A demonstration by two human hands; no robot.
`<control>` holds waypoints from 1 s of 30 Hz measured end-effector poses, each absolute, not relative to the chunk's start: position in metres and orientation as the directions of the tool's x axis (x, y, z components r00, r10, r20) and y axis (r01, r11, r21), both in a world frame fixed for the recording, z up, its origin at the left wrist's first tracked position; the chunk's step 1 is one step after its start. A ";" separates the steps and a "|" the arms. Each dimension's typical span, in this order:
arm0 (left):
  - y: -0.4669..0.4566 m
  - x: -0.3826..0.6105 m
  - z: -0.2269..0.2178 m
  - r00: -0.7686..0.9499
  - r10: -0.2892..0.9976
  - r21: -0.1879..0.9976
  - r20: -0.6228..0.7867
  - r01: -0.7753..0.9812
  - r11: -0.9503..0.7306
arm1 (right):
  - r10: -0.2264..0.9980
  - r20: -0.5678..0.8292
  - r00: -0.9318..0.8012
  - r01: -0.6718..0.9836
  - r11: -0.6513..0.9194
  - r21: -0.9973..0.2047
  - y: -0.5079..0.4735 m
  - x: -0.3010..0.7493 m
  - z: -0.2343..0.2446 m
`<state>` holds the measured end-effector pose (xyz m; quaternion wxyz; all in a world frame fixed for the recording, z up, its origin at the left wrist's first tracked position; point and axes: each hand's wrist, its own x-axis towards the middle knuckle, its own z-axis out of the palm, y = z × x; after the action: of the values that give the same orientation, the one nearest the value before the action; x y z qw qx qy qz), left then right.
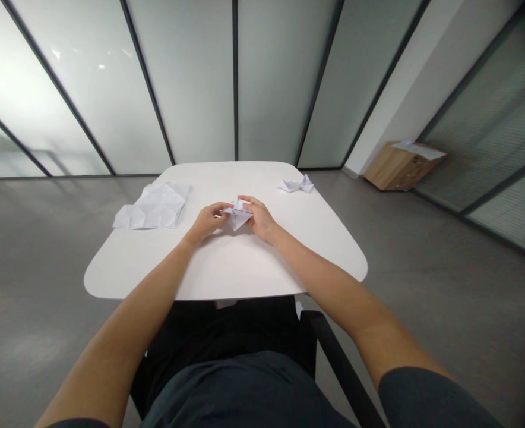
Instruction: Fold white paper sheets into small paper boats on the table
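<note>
A small folded white paper piece [237, 216] lies near the middle of the white table [227, 267]. My left hand [208, 221] pinches its left side with the fingers closed on it. My right hand [259, 217] grips its right side and top edge. Both hands rest low on the tabletop, with the paper between them and partly hidden by the fingers.
A creased, unfolded white sheet [152, 207] lies at the table's left. A finished folded paper shape [297, 185] sits at the far right. A wooden cabinet [400, 164] stands on the floor to the right. A black chair arm [334, 351] is below the table edge.
</note>
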<state>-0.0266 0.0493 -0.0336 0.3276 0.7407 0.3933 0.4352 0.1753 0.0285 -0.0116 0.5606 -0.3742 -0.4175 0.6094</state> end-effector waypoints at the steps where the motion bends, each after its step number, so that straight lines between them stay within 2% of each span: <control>1: 0.050 -0.027 -0.034 0.308 0.858 0.810 0.410 0.310 -0.498 | 0.996 0.012 -0.093 -0.368 -0.023 -0.930 0.029 0.175 -0.012; 5: 0.053 -0.027 -0.033 0.218 0.823 0.756 0.524 0.326 -0.568 | 0.990 -0.028 -0.139 -0.286 -0.067 -0.956 0.030 0.175 -0.014; 7: 0.055 -0.028 -0.033 0.176 0.832 0.773 0.527 0.309 -0.555 | 0.983 -0.025 -0.182 -0.226 -0.066 -0.972 0.030 0.175 -0.016; 11: 0.056 -0.031 -0.032 0.142 0.862 0.794 0.487 0.340 -0.504 | 0.982 0.089 -0.164 -0.107 0.072 -0.992 0.031 0.173 -0.023; 14: 0.058 -0.031 -0.034 0.129 0.849 0.779 0.512 0.347 -0.522 | 0.983 0.138 -0.119 -0.064 0.131 -0.989 0.033 0.173 -0.026; 22: 0.065 -0.028 -0.043 0.163 0.872 0.845 0.462 0.217 -0.488 | 0.992 0.119 -0.036 -0.157 0.112 -0.981 0.038 0.173 -0.027; 27: 0.047 -0.022 -0.028 0.212 0.893 0.916 0.398 -0.039 -0.399 | 0.995 0.084 0.055 -0.240 0.095 -0.966 0.037 0.174 -0.021; 30: 0.043 -0.019 -0.025 0.254 0.889 0.925 0.380 -0.089 -0.370 | 0.993 0.044 0.112 -0.330 0.079 -0.941 0.035 0.175 -0.017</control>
<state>-0.0191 0.0432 -0.0253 0.4662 0.6401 0.3125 0.5247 0.1755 0.0350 -0.0170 0.6179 -0.4176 -0.3970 0.5349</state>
